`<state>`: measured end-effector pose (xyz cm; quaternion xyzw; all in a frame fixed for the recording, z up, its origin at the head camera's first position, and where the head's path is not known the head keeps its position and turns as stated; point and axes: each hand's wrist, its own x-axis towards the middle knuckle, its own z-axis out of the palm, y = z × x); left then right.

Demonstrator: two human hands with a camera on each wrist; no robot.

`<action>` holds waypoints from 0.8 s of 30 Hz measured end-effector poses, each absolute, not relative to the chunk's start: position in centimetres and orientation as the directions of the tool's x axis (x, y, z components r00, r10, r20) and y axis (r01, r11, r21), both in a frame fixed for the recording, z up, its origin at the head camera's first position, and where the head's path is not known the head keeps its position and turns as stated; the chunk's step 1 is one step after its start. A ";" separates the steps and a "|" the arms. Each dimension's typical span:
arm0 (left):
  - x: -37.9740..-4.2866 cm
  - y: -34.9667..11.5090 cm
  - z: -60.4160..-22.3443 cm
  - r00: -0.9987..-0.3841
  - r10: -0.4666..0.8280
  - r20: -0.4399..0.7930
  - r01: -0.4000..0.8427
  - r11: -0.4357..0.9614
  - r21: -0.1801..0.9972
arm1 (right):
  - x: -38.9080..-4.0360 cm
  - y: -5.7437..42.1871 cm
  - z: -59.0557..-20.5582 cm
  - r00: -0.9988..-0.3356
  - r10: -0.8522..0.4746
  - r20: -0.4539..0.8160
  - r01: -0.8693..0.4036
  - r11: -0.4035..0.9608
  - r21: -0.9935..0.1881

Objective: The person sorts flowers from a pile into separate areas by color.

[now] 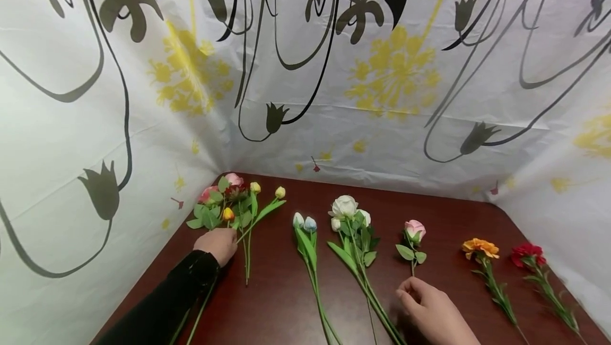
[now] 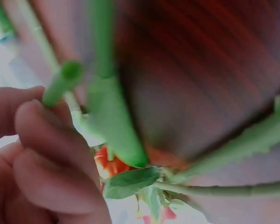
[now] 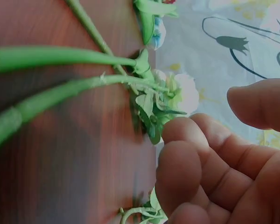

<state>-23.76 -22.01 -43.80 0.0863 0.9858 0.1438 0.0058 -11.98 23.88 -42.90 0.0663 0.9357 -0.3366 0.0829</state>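
My left hand [image 1: 217, 245] is at the flower pile on the left and pinches a tulip's green stem [image 2: 63, 86] between thumb and fingers. A yellow tulip [image 1: 280, 192] leans up and right from that hand, and an orange-yellow tulip [image 1: 228, 214] shows just above the knuckles. Pink roses [image 1: 234, 179] and leaves lie beyond it. Over the stem of a single pink rose [image 1: 415, 231] is my right hand [image 1: 431, 310]. In the right wrist view its thumb stands apart from loosely bent fingers [image 3: 179, 168], with nothing between them.
Pale blue-white tulips [image 1: 304, 222] and a bunch of white flowers [image 1: 345, 207] lie between the hands. An orange carnation [image 1: 479, 248] and a red carnation [image 1: 528, 256] lie at the right. Patterned white sheeting [image 1: 305, 85] walls in the dark red table [image 1: 281, 302].
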 end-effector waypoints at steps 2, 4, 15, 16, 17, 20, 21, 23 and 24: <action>-22.9 -22.2 -43.2 -0.984 0.177 0.024 0.174 0.919 0.355 | -11.7 23.7 -42.8 -0.978 0.061 -0.199 0.176 0.755 -0.632; -21.8 -22.3 -42.4 -0.983 0.180 0.033 0.177 0.887 0.426 | -11.4 23.6 -42.7 -0.980 0.048 -0.194 0.165 0.740 -0.652; -16.4 -19.3 -40.2 -0.969 0.248 0.017 0.146 0.512 0.847 | -10.9 19.2 -39.7 -0.969 -0.243 -0.049 -0.117 0.625 -0.772; -15.9 -18.7 -40.3 -0.963 0.270 0.019 0.146 0.461 0.875 | -11.0 18.4 -39.5 -0.960 -0.280 -0.024 -0.160 0.612 -0.774; -15.4 -18.0 -40.4 -0.956 0.293 0.021 0.145 0.409 0.901 | -11.1 17.6 -39.3 -0.949 -0.314 0.012 -0.210 0.605 -0.768; -13.9 -15.9 -40.9 -0.931 0.364 0.021 0.121 0.254 0.960 | -11.4 15.1 -39.0 -0.918 -0.386 0.091 -0.320 0.584 -0.746; -13.4 -15.1 -41.2 -0.922 0.387 0.028 0.116 0.207 0.971 | -11.5 14.3 -39.0 -0.909 -0.402 0.108 -0.344 0.579 -0.740; -12.4 -13.6 -41.8 -0.903 0.428 0.040 0.102 0.122 0.987 | -11.8 12.7 -39.0 -0.899 -0.421 0.123 -0.367 0.568 -0.737; -12.0 -13.0 -42.1 -0.892 0.450 0.043 0.086 0.077 0.993 | -11.9 11.9 -39.0 -0.897 -0.425 0.123 -0.368 0.565 -0.738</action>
